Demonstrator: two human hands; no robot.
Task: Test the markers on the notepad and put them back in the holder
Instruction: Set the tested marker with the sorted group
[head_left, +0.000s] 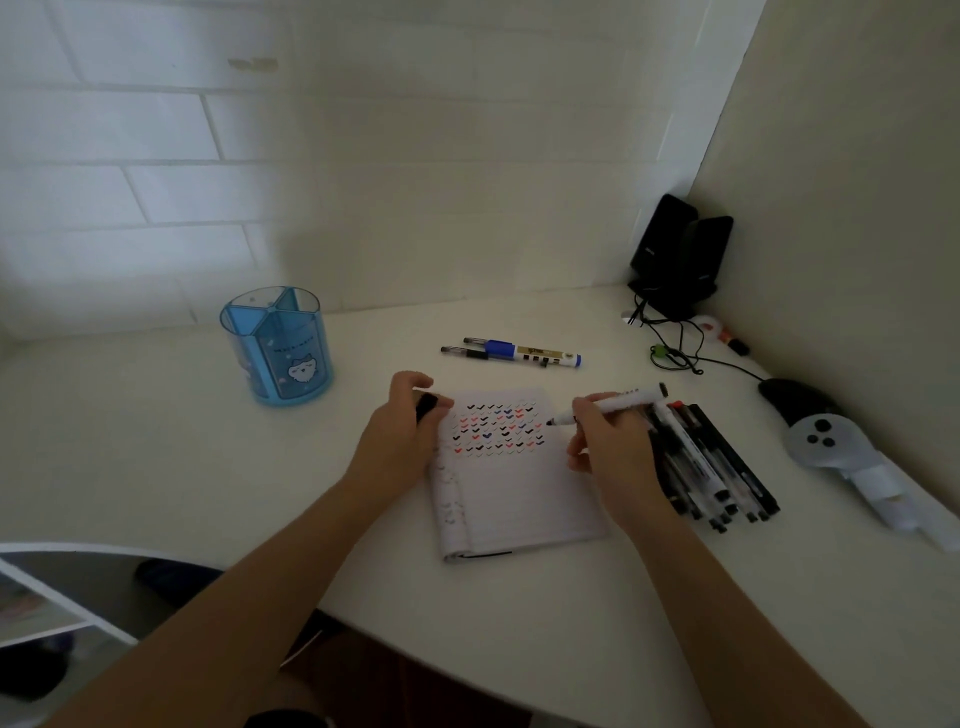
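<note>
A white lined notepad (519, 493) lies open on the desk, its upper part covered with rows of black, red and blue tick marks. My right hand (613, 441) grips an uncapped white marker (618, 402), whose black tip sits at the right end of the tick rows. My left hand (402, 421) rests on the notepad's upper left corner and holds a black cap (427, 405). The blue translucent holder (280, 345) stands empty at the far left. A blue marker (530, 353) and two thin pens lie beyond the notepad.
A pile of several markers and pens (711, 462) lies just right of the notepad. Black speakers (675, 254) with cables, a black mouse (789, 397) and a white controller (821, 441) fill the right corner. The desk edge curves in at the lower left.
</note>
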